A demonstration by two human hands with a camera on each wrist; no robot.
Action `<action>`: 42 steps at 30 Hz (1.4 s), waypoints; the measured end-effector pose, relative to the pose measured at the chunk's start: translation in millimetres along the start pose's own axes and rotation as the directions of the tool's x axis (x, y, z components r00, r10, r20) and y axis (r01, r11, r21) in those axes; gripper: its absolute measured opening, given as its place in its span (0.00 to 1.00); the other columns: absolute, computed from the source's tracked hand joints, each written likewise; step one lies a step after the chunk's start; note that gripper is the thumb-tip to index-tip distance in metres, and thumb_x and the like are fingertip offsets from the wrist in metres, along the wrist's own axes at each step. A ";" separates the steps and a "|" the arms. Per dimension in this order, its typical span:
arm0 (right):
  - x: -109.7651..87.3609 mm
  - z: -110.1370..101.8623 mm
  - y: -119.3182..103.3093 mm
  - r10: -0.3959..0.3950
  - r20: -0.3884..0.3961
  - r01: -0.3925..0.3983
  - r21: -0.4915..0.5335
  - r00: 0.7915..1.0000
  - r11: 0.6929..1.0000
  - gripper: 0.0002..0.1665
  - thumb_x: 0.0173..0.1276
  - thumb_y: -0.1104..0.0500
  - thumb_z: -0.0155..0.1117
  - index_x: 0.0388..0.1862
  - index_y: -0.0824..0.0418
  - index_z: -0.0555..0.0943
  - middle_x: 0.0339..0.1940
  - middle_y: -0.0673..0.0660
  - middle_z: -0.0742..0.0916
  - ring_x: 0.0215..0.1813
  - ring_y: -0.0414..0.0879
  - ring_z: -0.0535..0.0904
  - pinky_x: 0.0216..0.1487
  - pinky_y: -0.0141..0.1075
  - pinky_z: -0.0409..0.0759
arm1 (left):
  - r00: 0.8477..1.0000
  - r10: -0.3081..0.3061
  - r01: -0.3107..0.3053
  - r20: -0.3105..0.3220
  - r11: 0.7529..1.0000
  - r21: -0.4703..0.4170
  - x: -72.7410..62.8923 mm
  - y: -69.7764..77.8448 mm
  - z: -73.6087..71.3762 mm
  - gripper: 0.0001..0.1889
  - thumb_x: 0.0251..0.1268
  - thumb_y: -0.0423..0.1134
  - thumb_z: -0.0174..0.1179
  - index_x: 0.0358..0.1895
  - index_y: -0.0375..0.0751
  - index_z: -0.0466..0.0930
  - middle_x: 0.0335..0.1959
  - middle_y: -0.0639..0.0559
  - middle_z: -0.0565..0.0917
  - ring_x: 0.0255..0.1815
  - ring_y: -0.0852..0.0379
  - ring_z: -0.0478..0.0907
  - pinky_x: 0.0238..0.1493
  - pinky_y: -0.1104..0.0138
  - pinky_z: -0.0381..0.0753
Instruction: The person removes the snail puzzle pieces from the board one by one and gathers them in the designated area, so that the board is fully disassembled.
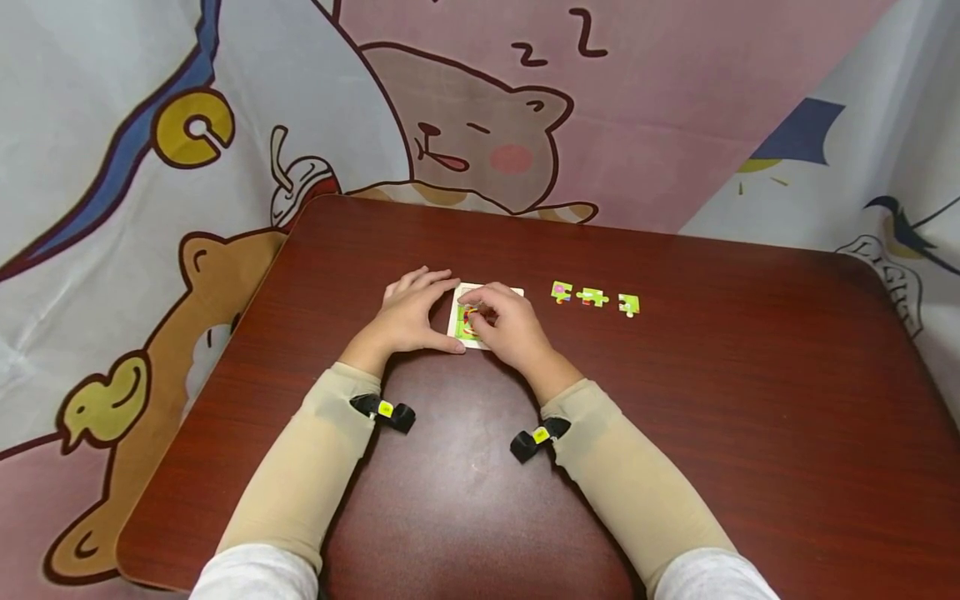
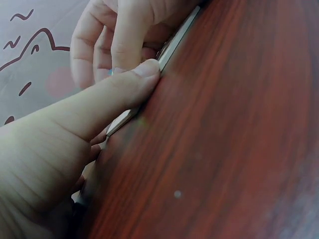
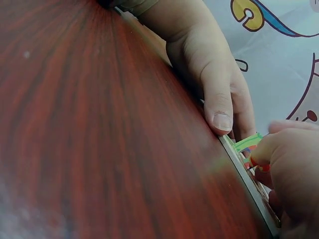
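Observation:
A small square puzzle board (image 1: pixel 452 321) with a pale frame lies flat on the table, with green and red picture parts showing inside it. My left hand (image 1: pixel 408 321) spans its left side, thumb at the near edge and forefinger at the far corner. Over the board, my right hand (image 1: pixel 510 323) has thumb and fingers bent together. In the right wrist view these fingers pinch a green and red puzzle piece (image 3: pixel 247 143), tilted up above the frame. The right hand covers much of the board's right part.
Three green jigsaw pieces lie in a row right of the board: a left one (image 1: pixel 561 291), a middle one (image 1: pixel 593 297) and a right one (image 1: pixel 629 305). The dark red table (image 1: pixel 720 417) meets a cartoon-printed curtain (image 1: pixel 637 108) behind.

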State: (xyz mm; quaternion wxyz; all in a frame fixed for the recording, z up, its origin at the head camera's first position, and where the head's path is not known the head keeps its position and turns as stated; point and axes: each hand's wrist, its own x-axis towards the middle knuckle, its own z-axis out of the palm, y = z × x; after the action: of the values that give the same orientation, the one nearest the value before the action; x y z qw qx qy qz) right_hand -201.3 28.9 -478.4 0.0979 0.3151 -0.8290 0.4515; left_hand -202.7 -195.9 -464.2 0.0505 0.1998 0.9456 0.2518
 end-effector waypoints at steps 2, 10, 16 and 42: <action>0.0 0.1 -0.1 -0.034 0.013 0.034 -0.010 0.999 0.999 0.12 0.67 0.73 0.70 0.44 0.62 0.91 0.45 0.56 0.90 0.47 0.49 0.86 0.51 0.42 0.83 | 1.000 0.002 -0.002 -0.002 1.000 0.000 0.1 0.2 0.0 0.61 0.43 0.70 0.81 0.83 0.49 0.67 0.85 0.49 0.62 0.86 0.39 0.48 0.76 0.39 0.49; -1.7 -0.2 0.4 -0.051 0.036 0.053 -0.067 0.998 0.996 0.12 0.69 0.72 0.70 0.45 0.60 0.94 0.47 0.56 0.93 0.53 0.52 0.87 0.60 0.44 0.81 | 1.000 -0.002 0.002 0.003 1.000 0.005 0.6 -0.7 1.1 0.61 0.43 0.70 0.81 0.83 0.50 0.67 0.85 0.49 0.62 0.86 0.39 0.47 0.77 0.39 0.49; -2.1 -1.0 1.5 -0.035 0.047 0.037 -0.054 0.998 0.998 0.14 0.67 0.72 0.71 0.48 0.60 0.93 0.48 0.56 0.92 0.53 0.51 0.86 0.60 0.44 0.80 | 1.000 0.000 0.000 0.000 1.000 0.000 0.4 -0.2 1.1 0.60 0.43 0.70 0.81 0.82 0.50 0.68 0.85 0.49 0.62 0.86 0.39 0.47 0.77 0.39 0.49; -7.0 -6.8 2.2 -0.100 -0.072 0.097 -0.033 0.992 0.995 0.20 0.61 0.70 0.78 0.53 0.60 0.92 0.51 0.55 0.91 0.52 0.52 0.82 0.54 0.45 0.79 | 1.000 -0.004 0.004 0.000 1.000 0.002 1.3 -0.2 2.6 0.60 0.42 0.71 0.81 0.82 0.50 0.68 0.85 0.49 0.62 0.86 0.40 0.47 0.77 0.39 0.49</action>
State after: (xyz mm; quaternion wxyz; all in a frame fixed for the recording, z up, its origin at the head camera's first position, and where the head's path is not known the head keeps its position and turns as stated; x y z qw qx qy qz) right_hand -198.0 38.3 -479.1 0.1553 0.3372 -0.8150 0.4450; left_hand -203.5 -194.4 -466.6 0.0511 0.1979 0.9462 0.2508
